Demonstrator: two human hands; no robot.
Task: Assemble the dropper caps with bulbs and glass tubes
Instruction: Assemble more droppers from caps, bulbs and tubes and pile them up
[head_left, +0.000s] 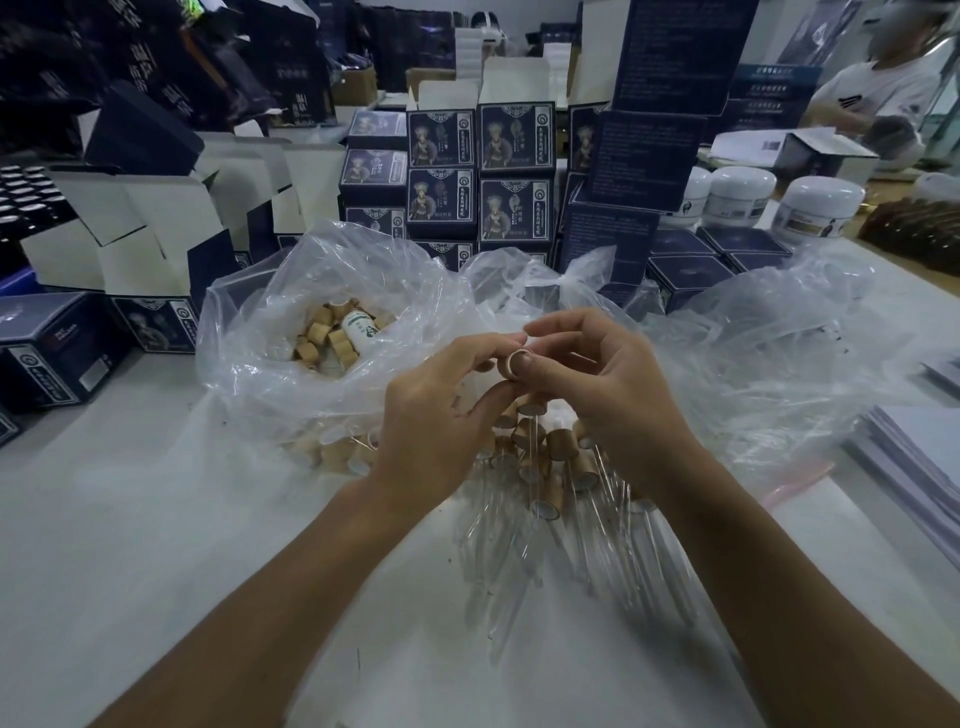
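Note:
Both hands meet above the table's middle around one wooden dropper cap (514, 365), its open end facing me. My left hand (441, 410) pinches the cap from the left with curled fingers. My right hand (602, 384) holds it from the right, thumb at the rim. Below the hands lies a pile of assembled droppers (550, 467), wooden caps with glass tubes pointing toward me. A clear plastic bag (291, 312) at the left holds several loose wooden caps (327, 332) and a small white bottle (358, 327). No bulb is plainly visible.
Dark blue printed boxes (441, 197) are stacked behind the bags. Open white-lined cartons (156, 223) stand at the left, white jars (815, 205) at the back right. A paper stack (914, 462) lies at the right edge. A person sits at the far right (878, 93).

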